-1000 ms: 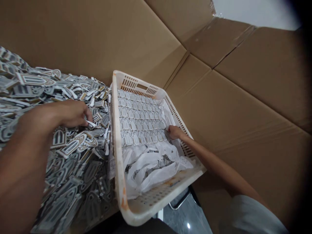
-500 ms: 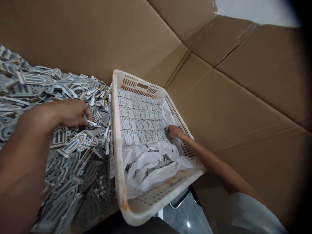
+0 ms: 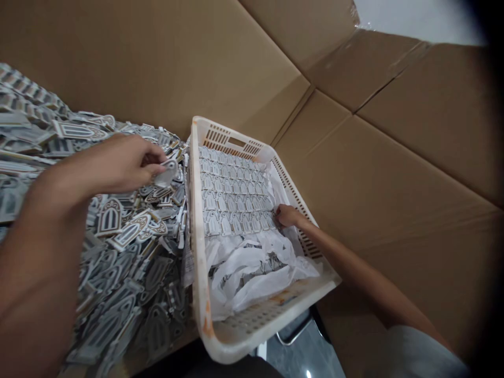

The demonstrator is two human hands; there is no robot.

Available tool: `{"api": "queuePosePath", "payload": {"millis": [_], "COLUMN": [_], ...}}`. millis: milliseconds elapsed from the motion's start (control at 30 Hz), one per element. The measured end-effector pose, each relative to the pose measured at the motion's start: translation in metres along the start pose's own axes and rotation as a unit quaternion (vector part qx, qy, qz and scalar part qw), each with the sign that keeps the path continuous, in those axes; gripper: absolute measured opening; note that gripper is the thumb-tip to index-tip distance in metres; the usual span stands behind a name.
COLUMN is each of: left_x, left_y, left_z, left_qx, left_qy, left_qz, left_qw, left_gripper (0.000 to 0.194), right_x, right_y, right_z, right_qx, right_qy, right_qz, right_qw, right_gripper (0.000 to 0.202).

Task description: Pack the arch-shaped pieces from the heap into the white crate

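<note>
My left hand (image 3: 134,160) pinches an arch-shaped white tag (image 3: 167,174) by its edge, raised above a loose pile of similar tags (image 3: 129,231). The pile's pieces show grey, white and brown arched patterns. Inside a white plastic basket (image 3: 200,262), neat overlapping rows of tags (image 3: 236,199) lie pale side up. My right hand (image 3: 288,216) rests at the right end of the lowest row, its fingers closed and curled downward. What those fingertips grip, if anything, is hidden.
White tissue paper (image 3: 252,294) lies crumpled in the near part of the basket, with more tags showing through it. Tall cardboard walls (image 3: 177,63) stand behind and to the right. A grey glossy floor (image 3: 311,346) appears below the basket.
My left hand has lifted a tag from the pile and moved slightly up and right. My right hand has stayed at the row's end. The view has shifted a little.
</note>
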State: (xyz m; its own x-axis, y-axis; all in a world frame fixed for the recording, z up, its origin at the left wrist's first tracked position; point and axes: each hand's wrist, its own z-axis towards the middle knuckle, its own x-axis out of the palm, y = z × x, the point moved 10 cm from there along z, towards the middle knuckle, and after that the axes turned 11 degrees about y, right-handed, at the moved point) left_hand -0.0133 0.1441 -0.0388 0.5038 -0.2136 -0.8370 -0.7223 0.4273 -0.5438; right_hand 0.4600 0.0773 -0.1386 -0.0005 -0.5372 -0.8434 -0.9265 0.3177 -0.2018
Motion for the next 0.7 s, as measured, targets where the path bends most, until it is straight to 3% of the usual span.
{"api": "queuePosePath", "payload": {"millis": [100, 200, 267, 333, 433, 567, 700], "left_x": [-0.013, -0.027, -0.034, -0.035, -0.031, -0.016, 0.002], "left_y": [-0.031, -0.062, -0.091, -0.118, -0.14, -0.137, -0.135], "left_z": [-0.013, -0.026, -0.037, -0.048, -0.057, -0.052, -0.044], "left_qx": [0.064, 0.128, 0.195, 0.249, 0.267, 0.198, 0.143], "left_qy": [-0.032, -0.096, -0.126, -0.13, -0.128, -0.119, -0.077], "left_qz": [-0.059, -0.153, -0.184, -0.186, -0.184, -0.206, -0.198], "left_qw": [0.996, 0.975, 0.955, 0.942, 0.937, 0.951, 0.967], "left_gripper": [0.025, 0.033, 0.029, 0.022, 0.017, 0.016, 0.026], "right_x": [-0.028, -0.06, -0.074, -0.085, -0.109, -0.118, -0.115], "right_y": [0.019, 0.069, 0.117, 0.159, 0.19, 0.194, 0.184], "right_z": [-0.017, -0.054, -0.094, -0.137, -0.189, -0.217, -0.205], "right_qx": [-0.03, -0.176, -0.329, -0.436, -0.535, -0.566, -0.535], "right_qy": [-0.054, -0.064, 0.007, 0.071, -0.001, -0.109, -0.13], "right_qz": [0.004, 0.14, 0.306, 0.391, 0.414, 0.394, 0.4], "right_qw": [0.998, 0.972, 0.893, 0.807, 0.737, 0.716, 0.733], "right_gripper": [0.026, 0.042, 0.059, 0.064, 0.055, 0.04, 0.036]}}
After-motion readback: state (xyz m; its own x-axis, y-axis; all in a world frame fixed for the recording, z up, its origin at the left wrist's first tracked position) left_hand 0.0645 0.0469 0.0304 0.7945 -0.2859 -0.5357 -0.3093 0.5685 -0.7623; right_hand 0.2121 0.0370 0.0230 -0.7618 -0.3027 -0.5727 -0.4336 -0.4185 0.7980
